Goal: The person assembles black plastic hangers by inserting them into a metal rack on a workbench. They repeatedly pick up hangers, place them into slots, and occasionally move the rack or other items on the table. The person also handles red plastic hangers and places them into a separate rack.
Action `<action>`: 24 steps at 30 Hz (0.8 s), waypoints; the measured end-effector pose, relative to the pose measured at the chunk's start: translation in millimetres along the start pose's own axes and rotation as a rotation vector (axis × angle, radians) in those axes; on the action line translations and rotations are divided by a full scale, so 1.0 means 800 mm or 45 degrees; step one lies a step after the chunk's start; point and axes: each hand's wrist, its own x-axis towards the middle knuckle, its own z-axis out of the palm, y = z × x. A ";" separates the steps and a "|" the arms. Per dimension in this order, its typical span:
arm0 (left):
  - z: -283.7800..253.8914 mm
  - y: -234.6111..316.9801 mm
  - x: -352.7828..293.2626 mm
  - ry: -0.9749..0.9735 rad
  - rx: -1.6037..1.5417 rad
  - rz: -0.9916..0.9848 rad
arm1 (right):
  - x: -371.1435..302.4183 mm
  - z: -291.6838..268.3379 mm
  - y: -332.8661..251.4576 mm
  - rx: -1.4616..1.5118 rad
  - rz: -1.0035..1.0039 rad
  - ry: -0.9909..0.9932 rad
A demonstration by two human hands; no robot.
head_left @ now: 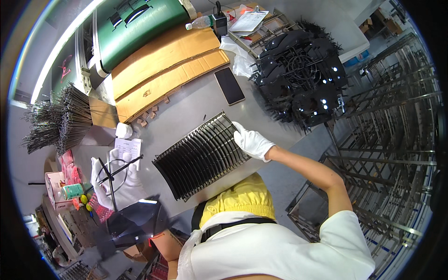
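"What did you log across the table [193, 101]?"

"Phone [229, 86] lying flat, screen dark; I saw brown cardboard [163, 67] between it and the green conveyor [140, 39]."

"Beyond that?"

"I noted a clear bottle [201, 22] just beside a black box [220, 24], white papers [249, 21] to their right. Far left, I saw a dense bundle of thin metal rods [70, 116]."

White covered the right hand [252, 142], and the rack [200, 156] at its fingers was black, striped with silvery bars. Beyond that hand were a black phone [229, 86] edged in gold, tan cardboard [170, 65] and a green belt [140, 30]; to its right, glossy black parts [303, 74]; nearer the body, a yellow garment [242, 198]. The left hand [132, 184], also white, had a black frame [110, 176].
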 end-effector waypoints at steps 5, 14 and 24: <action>-0.016 -0.007 -0.007 -0.067 0.299 0.377 | 0.003 0.005 0.023 -0.182 -0.235 -0.051; 0.015 -0.025 -0.007 0.100 0.474 0.627 | 0.010 0.016 0.041 -0.290 -0.369 -0.035; 0.073 -0.062 -0.001 0.681 1.992 0.990 | 0.015 -0.092 -0.126 -0.221 -0.071 0.156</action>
